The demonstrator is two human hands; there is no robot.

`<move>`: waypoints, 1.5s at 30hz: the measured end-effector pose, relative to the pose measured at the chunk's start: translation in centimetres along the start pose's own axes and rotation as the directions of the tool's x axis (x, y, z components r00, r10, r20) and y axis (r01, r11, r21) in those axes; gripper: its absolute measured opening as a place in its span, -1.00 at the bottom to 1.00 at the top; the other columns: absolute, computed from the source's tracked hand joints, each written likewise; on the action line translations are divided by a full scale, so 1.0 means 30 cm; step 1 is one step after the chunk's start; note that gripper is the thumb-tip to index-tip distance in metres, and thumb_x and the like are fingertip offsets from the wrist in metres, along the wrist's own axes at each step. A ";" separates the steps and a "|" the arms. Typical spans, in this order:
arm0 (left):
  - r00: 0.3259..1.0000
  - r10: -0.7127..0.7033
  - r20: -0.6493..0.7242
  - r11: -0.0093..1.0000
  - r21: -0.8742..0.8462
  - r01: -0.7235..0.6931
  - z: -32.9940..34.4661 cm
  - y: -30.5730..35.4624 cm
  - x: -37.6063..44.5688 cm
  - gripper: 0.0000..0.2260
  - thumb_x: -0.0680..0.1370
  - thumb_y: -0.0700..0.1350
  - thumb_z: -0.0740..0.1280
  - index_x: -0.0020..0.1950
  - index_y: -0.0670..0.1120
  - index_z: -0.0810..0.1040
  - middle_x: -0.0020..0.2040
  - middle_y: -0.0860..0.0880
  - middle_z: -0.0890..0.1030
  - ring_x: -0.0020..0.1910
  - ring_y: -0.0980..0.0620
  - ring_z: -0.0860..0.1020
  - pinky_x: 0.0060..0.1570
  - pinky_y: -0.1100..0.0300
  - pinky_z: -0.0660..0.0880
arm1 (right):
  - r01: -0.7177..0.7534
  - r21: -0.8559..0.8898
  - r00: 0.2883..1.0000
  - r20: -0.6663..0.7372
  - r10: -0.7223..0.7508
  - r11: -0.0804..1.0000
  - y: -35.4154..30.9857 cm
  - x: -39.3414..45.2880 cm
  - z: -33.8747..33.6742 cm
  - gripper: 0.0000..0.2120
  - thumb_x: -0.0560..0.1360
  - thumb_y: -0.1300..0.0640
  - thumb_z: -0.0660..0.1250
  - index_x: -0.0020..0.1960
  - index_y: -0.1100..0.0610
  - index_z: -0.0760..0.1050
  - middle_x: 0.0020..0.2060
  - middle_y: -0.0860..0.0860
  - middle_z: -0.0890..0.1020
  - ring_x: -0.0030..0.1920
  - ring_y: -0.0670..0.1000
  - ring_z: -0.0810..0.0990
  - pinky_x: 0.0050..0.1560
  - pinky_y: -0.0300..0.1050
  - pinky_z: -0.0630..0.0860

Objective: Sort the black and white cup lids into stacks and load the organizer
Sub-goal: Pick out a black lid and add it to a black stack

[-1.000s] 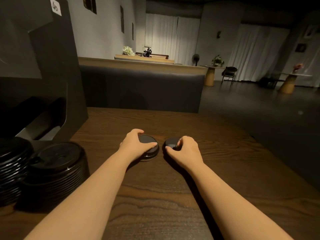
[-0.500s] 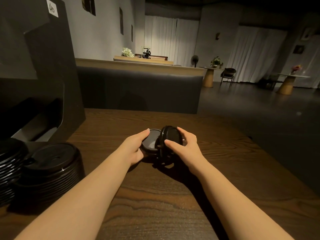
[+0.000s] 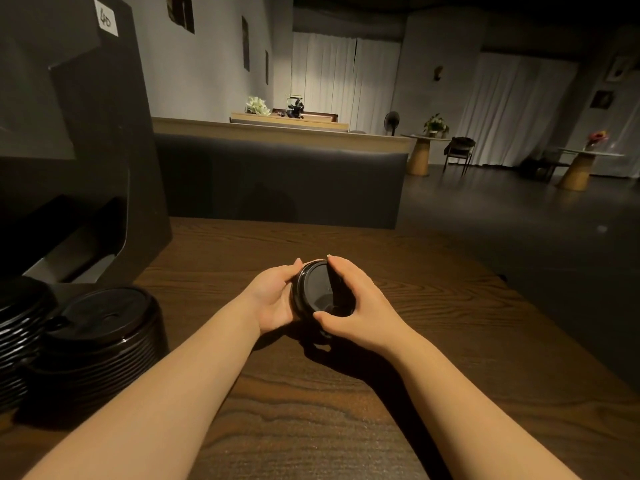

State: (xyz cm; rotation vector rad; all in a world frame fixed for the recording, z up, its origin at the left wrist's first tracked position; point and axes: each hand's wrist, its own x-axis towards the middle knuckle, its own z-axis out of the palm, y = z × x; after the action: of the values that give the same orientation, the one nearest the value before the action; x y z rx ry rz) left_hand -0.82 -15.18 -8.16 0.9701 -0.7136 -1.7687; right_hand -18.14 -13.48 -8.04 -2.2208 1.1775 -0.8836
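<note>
Both hands on the black lids point(image 3: 318, 294) — table point(image 3: 433, 306) centre, twelve o'clock of the wrists.
Left hand point(image 3: 273, 303) cups, right hand point(image 3: 360, 311) pinches the rims — light, slick, flexible plastic; best held by the edges.

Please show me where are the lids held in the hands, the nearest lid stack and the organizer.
held lids point(image 3: 313, 292): head view, flat top face
lid stack point(image 3: 100, 317): head view, top lid
organizer point(image 3: 93, 133): head view, side wall

Glossy black plastic lids point(image 3: 320, 292), a grained wood table point(image 3: 433, 299), a matt black organizer point(image 3: 104, 140)
</note>
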 end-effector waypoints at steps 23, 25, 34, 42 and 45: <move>0.950 0.255 -0.178 0.905 0.389 -0.170 0.058 -0.007 0.017 -0.68 0.53 -0.04 0.37 0.26 -0.08 0.55 0.11 -0.11 0.65 0.11 -0.12 0.60 0.21 -0.10 0.51 | -0.364 0.772 0.869 0.080 0.488 0.521 -0.009 0.040 0.014 -0.75 0.53 0.08 0.32 0.13 0.20 0.48 0.00 0.15 0.62 -0.04 0.08 0.64 -0.21 -0.09 0.58; 0.949 0.252 -0.191 0.883 0.446 -0.145 0.088 0.015 0.001 -0.72 0.53 -0.05 0.37 0.23 -0.08 0.58 0.08 -0.11 0.65 0.09 -0.12 0.61 0.21 -0.11 0.50 | -0.346 0.805 0.857 0.061 0.512 0.482 -0.027 0.046 -0.003 -0.82 0.53 0.11 0.31 0.07 0.19 0.53 -0.05 0.13 0.64 -0.04 0.07 0.63 -0.19 -0.09 0.56; 0.871 0.355 -0.341 0.812 0.574 -0.106 0.104 0.214 -0.224 -0.63 0.57 -0.04 0.34 0.34 -0.16 0.49 0.21 -0.15 0.58 0.11 -0.08 0.57 0.02 0.11 0.51 | -0.412 0.740 0.869 0.143 0.474 0.531 -0.264 0.127 -0.024 -0.79 0.52 0.16 0.34 0.09 0.26 0.56 0.03 0.20 0.62 0.08 0.18 0.60 -0.12 -0.02 0.56; 0.838 0.451 -0.308 0.582 0.813 -0.014 0.002 0.426 -0.526 -0.61 0.56 0.17 0.26 0.15 -0.11 0.58 -0.04 -0.09 0.66 -0.06 -0.03 0.63 -0.12 0.16 0.57 | -0.347 0.696 0.923 0.371 0.099 0.629 -0.514 0.169 0.022 -0.75 0.54 0.22 0.29 0.22 0.13 0.45 0.02 0.12 0.59 -0.14 0.02 0.63 -0.31 -0.20 0.58; 0.834 0.475 -0.280 0.452 0.891 0.042 -0.050 0.485 -0.621 -0.56 0.58 0.25 0.16 0.17 -0.05 0.59 0.01 -0.07 0.64 0.01 -0.04 0.60 0.01 0.14 0.52 | -0.254 0.607 0.946 0.320 0.062 0.753 -0.621 0.175 0.087 -0.87 0.55 0.15 0.30 0.09 0.12 0.49 -0.05 0.08 0.60 -0.13 -0.02 0.61 -0.22 -0.16 0.58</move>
State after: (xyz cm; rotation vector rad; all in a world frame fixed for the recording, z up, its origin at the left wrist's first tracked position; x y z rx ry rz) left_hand 11.35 -3.29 8.30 1.8368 -1.3792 -0.7104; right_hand -3.90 -7.98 4.13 -1.5828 0.7548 -0.7238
